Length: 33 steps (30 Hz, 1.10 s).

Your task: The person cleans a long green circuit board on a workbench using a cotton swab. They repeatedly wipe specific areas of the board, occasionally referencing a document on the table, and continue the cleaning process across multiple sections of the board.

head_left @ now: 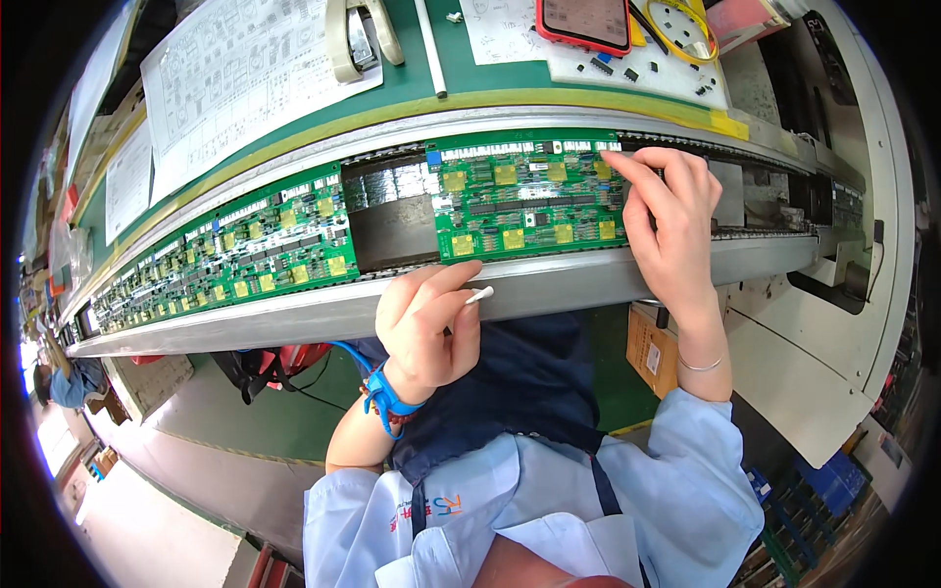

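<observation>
My left hand is closed in a pinch at the near rail, just below the green circuit board. A small white stick with a rounded tip, like a cotton swab, pokes out between its fingers. My right hand reaches over the board's right end. Its index fingertip rests at the upper right corner, by the row of white connectors, and the thumb is spread apart near the right edge. I see nothing held there. The board carries yellow blocks, dark chips and a blue part at its upper left corner.
More populated boards lie along the conveyor to the left, past a gap. Metal rails run along both sides. Beyond stand a diagram sheet, a beige tape dispenser, a red-cased phone and white foam with loose chips.
</observation>
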Motion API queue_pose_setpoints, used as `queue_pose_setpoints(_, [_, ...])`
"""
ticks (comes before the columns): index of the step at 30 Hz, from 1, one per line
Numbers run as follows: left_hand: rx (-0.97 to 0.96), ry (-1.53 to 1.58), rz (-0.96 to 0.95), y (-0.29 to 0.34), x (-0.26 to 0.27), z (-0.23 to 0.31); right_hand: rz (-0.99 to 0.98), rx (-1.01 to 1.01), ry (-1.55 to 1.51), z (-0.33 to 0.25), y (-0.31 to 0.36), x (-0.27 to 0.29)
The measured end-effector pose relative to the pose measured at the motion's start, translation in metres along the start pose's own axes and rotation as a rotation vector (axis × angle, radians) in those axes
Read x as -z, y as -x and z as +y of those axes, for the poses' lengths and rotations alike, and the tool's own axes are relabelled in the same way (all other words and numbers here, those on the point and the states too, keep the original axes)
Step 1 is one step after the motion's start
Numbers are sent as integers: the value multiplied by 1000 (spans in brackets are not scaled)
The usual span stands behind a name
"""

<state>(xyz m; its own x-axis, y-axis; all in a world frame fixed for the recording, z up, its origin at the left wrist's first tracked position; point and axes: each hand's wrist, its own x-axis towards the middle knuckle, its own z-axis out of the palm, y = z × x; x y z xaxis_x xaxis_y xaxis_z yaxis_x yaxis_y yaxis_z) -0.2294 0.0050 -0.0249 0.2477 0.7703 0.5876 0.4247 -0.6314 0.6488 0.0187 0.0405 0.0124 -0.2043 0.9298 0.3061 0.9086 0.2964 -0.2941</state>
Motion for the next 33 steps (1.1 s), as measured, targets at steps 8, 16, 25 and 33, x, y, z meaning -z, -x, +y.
queue_pose_setpoints(8, [99,-40,-7,-4,-5,2,-39,-14,22,-3,-2,0])
queue_pose_setpoints(16, [218,-85,16,-6,-8,4,-44,-20,-23,-4,-3,0])
queue_pose_setpoints(25, [191,-61,-2,-7,-6,5,-49,-7,-81,-3,-2,-2])
queue_pose_setpoints(33, [154,-113,-8,-10,-6,5,-39,-53,-157,2,-1,-4])
